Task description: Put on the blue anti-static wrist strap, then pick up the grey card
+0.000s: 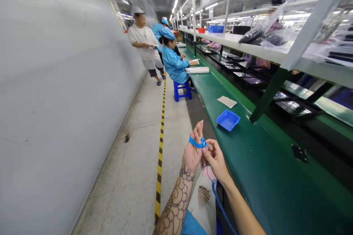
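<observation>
My left hand (193, 152) is raised in front of me beside the green bench, fingers together and pointing up, with a blue strap (196, 143) looped round them. My right hand (215, 159) pinches the strap's clasp at the left hand's side. A thin blue cord (219, 202) runs down from there past my right forearm toward my lap. Both forearms enter from the bottom of the view.
A green bench (256, 161) runs along my right with a small blue tray (228, 119), a flat white sheet (227, 101) and a conveyor carrying dark trays (292, 107). A seated worker in blue (173, 64) on a blue stool and a standing person in white (145, 42) are ahead. A yellow-black floor line (160, 143) borders the aisle, with a grey wall on the left.
</observation>
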`<action>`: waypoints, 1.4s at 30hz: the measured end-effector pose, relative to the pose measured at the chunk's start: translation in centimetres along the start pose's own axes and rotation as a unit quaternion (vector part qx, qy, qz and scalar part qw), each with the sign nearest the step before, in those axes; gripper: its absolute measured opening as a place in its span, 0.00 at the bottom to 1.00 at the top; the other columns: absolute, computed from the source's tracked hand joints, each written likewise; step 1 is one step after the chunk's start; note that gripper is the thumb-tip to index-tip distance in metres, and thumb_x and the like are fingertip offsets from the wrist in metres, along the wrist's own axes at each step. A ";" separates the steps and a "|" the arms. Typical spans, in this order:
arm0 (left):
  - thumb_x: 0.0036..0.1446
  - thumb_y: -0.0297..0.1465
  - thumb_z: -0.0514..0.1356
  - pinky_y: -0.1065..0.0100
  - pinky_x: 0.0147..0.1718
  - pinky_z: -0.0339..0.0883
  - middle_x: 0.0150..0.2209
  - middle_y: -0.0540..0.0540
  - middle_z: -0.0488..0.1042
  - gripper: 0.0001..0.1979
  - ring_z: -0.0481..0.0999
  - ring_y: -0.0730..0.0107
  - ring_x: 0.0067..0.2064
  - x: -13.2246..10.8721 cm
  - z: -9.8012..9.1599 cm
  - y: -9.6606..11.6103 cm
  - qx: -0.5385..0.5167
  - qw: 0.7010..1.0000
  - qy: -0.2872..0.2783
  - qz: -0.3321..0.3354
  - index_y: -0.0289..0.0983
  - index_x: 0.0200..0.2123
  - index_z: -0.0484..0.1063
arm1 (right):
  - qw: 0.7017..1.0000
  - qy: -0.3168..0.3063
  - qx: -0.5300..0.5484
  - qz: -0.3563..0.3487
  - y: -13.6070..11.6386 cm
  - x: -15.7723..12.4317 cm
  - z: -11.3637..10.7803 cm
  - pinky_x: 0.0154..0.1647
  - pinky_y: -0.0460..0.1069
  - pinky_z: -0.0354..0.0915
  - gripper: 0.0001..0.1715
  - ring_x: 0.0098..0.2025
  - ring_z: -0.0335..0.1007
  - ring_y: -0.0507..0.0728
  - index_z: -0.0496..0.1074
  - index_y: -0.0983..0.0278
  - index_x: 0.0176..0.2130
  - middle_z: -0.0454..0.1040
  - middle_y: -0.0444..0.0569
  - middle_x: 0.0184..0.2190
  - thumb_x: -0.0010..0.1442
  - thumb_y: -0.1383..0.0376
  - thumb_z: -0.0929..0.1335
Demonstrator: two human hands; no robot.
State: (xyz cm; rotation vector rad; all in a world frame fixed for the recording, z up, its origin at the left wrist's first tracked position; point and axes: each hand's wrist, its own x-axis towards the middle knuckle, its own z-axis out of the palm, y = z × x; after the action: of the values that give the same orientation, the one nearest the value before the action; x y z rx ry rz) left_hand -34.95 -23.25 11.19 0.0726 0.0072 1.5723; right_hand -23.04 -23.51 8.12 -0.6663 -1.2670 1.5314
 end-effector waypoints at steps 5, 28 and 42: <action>0.80 0.26 0.36 0.87 0.39 0.77 0.69 0.41 0.73 0.31 0.85 0.82 0.51 -2.4 -0.1 -0.6 -0.051 0.998 0.015 -0.039 0.47 0.81 0.43 | 0.997 -0.014 -0.066 -0.023 -1.8 -3.3 -0.4 0.24 0.47 0.74 0.23 0.26 0.72 0.52 0.66 0.57 0.56 0.71 0.41 0.34 0.70 0.50 0.74; 0.82 0.30 0.41 0.99 0.17 0.58 0.47 0.44 0.85 0.26 0.82 0.84 0.32 -8.1 -0.1 -4.0 -0.108 0.988 0.006 -0.113 0.41 0.77 0.53 | 0.911 -0.097 -0.334 -0.221 -9.6 -8.4 -3.4 0.42 0.51 0.68 0.07 0.40 0.71 0.56 0.70 0.60 0.47 0.74 0.49 0.40 0.79 0.68 0.63; 0.81 0.31 0.45 0.96 0.16 0.59 0.49 0.43 0.84 0.24 0.80 0.81 0.32 -8.3 0.3 -4.5 0.033 0.989 0.128 -0.073 0.47 0.75 0.61 | 0.962 -0.055 -0.233 -0.131 -8.1 -10.4 -2.8 0.46 0.51 0.77 0.15 0.47 0.75 0.57 0.68 0.57 0.58 0.74 0.51 0.48 0.75 0.60 0.70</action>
State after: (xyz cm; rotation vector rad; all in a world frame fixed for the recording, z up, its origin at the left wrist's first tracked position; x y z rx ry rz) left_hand -30.41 -31.58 10.94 -0.0766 0.2598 1.4249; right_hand -14.18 -32.35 13.08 -0.6806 -1.7526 1.0694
